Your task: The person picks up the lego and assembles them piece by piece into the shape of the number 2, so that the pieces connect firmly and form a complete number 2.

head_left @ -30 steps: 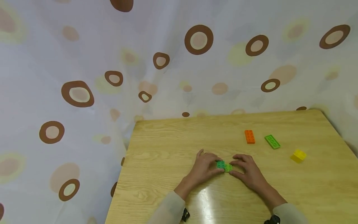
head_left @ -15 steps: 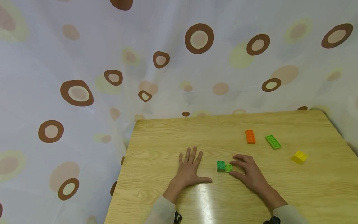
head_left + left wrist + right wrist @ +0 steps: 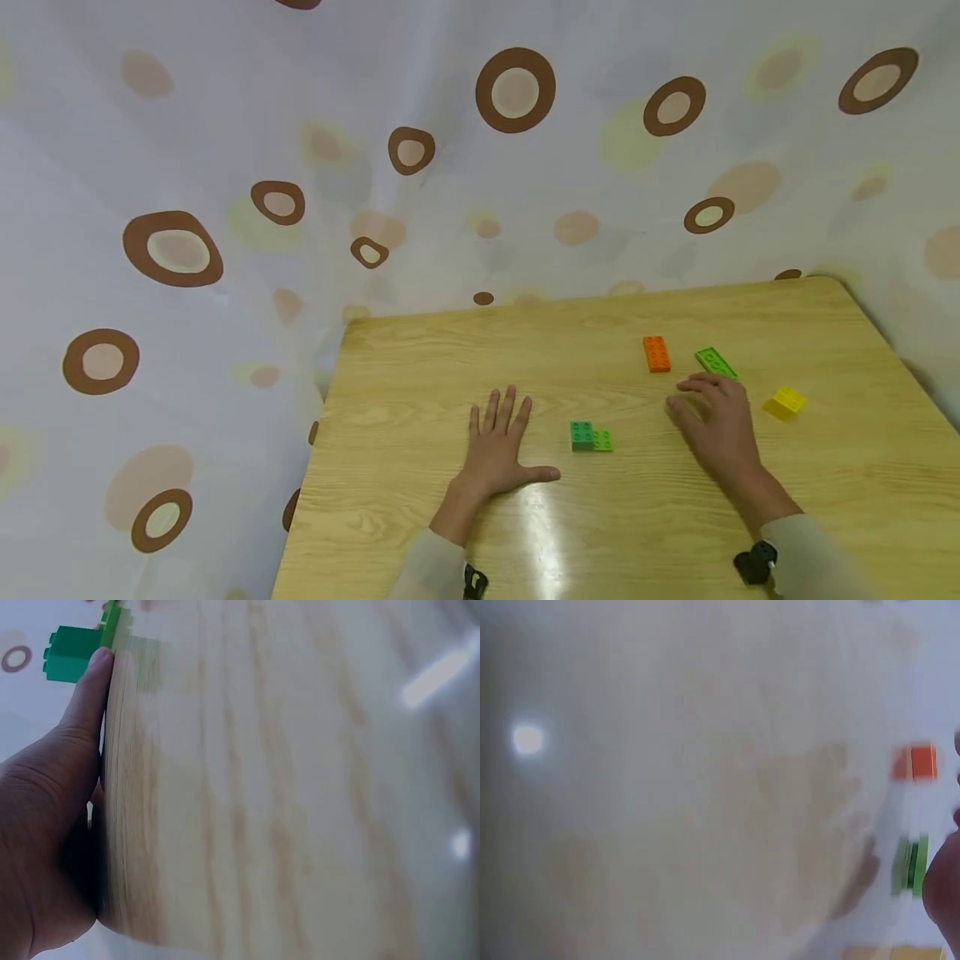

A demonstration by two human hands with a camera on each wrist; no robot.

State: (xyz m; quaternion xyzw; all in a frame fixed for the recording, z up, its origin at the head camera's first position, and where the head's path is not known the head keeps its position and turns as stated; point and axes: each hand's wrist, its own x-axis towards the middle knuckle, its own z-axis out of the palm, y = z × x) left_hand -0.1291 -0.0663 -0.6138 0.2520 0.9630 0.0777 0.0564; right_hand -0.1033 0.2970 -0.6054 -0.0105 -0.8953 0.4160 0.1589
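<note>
My left hand (image 3: pixel 495 457) lies flat on the table with its fingers spread, its thumb pointing toward the joined bricks. Just right of that thumb, a dark green brick (image 3: pixel 581 435) sits on the left part of a light green plate brick (image 3: pixel 603 441). In the left wrist view the dark green brick (image 3: pixel 73 652) appears past the thumb tip. Over the table at the right hangs my right hand (image 3: pixel 717 425), fingers loosely bent, holding nothing that shows. Its fingertips are near a light green plate (image 3: pixel 716 362), partly hidden behind them.
An orange brick (image 3: pixel 656 354) lies farther back, left of the light green plate. To the right of my right hand is a yellow brick (image 3: pixel 786 403). A spotted curtain (image 3: pixel 525 192) hangs behind the wooden table (image 3: pixel 420 367) and along its left side.
My left hand has let go of the dark green brick, moved left and spread flat. My right hand has left the joined bricks and moved right and back, toward the light green plate.
</note>
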